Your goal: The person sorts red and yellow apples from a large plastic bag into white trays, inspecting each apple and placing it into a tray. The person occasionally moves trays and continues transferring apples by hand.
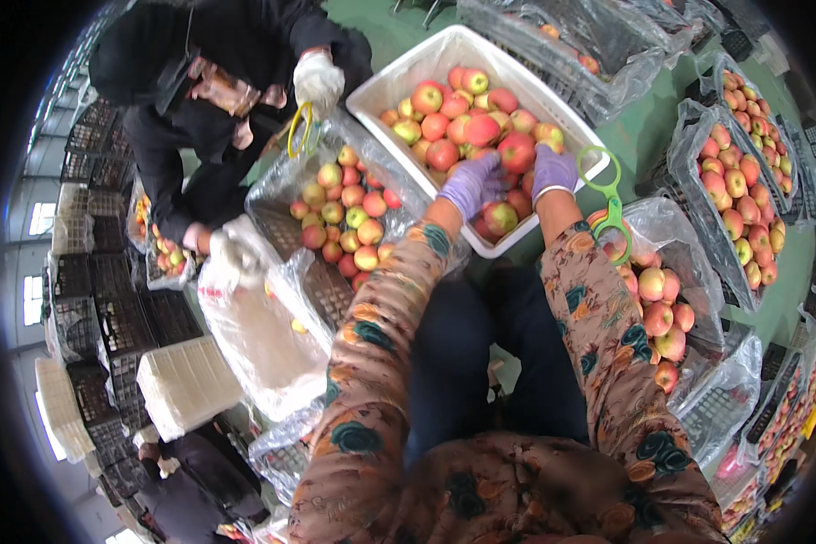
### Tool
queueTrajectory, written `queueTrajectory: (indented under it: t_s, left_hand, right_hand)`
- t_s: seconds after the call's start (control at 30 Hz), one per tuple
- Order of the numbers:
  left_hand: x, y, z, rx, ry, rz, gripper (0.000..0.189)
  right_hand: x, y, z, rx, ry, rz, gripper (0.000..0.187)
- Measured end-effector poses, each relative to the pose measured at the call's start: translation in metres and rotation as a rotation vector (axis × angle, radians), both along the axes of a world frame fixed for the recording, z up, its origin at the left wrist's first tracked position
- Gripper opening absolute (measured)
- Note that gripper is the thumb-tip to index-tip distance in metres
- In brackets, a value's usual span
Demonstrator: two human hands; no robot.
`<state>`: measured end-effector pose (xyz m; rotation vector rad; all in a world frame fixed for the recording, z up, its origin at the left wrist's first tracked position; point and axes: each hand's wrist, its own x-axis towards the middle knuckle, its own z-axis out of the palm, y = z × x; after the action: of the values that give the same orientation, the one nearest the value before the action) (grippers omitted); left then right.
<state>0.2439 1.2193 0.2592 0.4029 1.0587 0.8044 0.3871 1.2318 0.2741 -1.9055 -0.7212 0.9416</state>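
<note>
Both hands wear purple gloves and reach into a white plastic crate (408,61) of red and yellow-green apples. My left hand (472,182) is low over the apples at the near side, fingers apart. Beside the right wall, my right hand (555,168) is cupped against the fruit; its fingertips are partly hidden. Between the two hands lies a large red apple (517,152), close to the fingers of both. A green plastic fruit-sizing ring gauge (612,204) hangs by my right wrist, outside the crate.
A plastic-lined crate of apples (343,204) stands left, another (663,306) right. More lined crates (734,183) stand farther right. Across from me, a person in dark clothes and white gloves (319,81) has a yellow ring gauge (300,129). Stacked crates (122,313) rise far left.
</note>
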Motion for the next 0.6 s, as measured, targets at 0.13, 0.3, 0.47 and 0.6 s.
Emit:
queueTrajectory:
  t_s: [0.13,0.3,0.47,0.6]
  left_hand:
    - [-0.068,-0.022,0.008,0.335,-0.101,0.245,0.027]
    - [-0.201,-0.091,-0.071,-0.011,0.191,0.56,0.021]
    - [-0.195,-0.134,-0.175,0.382,1.317,-0.492,0.032]
    - [-0.158,-0.133,-0.208,0.231,1.134,-0.68,0.045]
  right_hand:
    - [-0.009,0.001,0.01,0.247,-0.338,0.173,0.041]
    - [-0.057,-0.009,0.038,0.4,0.446,0.228,0.032]
    - [-0.116,-0.043,0.042,0.281,0.717,0.487,0.039]
    - [-0.128,-0.05,0.036,0.147,0.73,0.449,0.039]
